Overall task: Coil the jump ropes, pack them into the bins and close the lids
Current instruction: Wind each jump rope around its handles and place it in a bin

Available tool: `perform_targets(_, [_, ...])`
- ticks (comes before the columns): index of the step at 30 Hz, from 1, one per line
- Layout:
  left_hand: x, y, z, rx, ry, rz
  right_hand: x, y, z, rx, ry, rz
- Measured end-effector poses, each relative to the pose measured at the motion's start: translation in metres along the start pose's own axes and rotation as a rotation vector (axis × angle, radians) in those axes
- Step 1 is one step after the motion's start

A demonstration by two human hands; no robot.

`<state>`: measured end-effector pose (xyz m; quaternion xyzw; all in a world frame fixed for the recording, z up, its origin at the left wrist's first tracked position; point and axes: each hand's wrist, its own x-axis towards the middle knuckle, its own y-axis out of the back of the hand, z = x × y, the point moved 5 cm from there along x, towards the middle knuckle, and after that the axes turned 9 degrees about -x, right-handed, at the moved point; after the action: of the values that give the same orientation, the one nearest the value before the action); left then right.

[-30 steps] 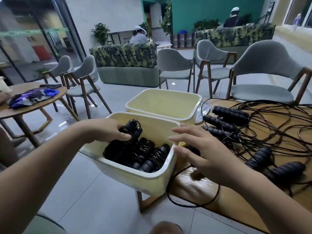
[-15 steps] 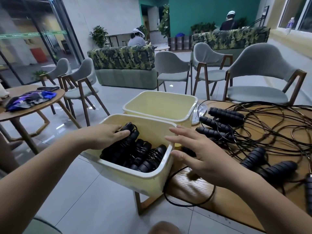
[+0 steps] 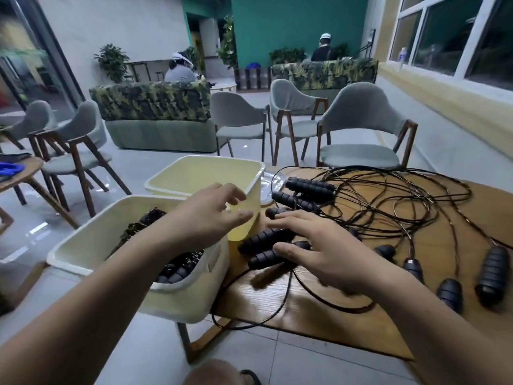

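Your right hand [image 3: 327, 254], fingers spread and gripping nothing, hovers over two jump-rope handles [image 3: 263, 240] just right of the near bin [image 3: 83, 254], likely choosing the next rope. Your left hand [image 3: 211, 215], open and empty, hangs above that bin's far corner.

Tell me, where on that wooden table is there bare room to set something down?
The near strip of the table, between the front edge and the looping cord, is bare wood. The far bin looks empty too. Crowded: the tangled cords across the middle and back, the handles beside the bins, and the near bin, already holding ropes.
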<state>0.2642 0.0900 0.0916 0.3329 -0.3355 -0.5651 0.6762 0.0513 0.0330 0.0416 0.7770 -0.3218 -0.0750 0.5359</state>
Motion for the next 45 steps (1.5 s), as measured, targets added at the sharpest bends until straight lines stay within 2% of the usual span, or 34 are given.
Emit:
perform_targets(6, [0.027,-0.069,0.065,-0.137,-0.106,-0.041,-0.053,0.036,0.050,-0.098,-0.183,0.054])
perform_targets(22, [0.058,-0.257,0.221,-0.375,-0.231,-0.282,-0.220,0.110,0.198,-0.217,-0.738,0.168])
perform_targets(28, [0.060,-0.309,0.260,-0.289,-0.296,-0.329,-0.290,0.130,0.262,-0.325,-1.094,0.294])
perform_targets(33, [0.068,-0.337,0.276,-0.179,-0.331,-0.247,-0.322,0.125,0.288,-0.266,-1.295,0.242])
perform_targets(37, [0.073,-0.348,0.276,-0.201,-0.277,-0.244,-0.317,0.116,0.294,-0.265,-1.301,0.253])
perform_targets(40, [0.074,-0.349,0.276,-0.231,-0.260,-0.197,-0.307,0.117,0.293,-0.143,-1.276,0.327])
perform_targets(45, [0.073,-0.341,0.272,-0.552,-0.106,-0.244,-0.292,0.098,0.291,0.171,-1.170,0.533])
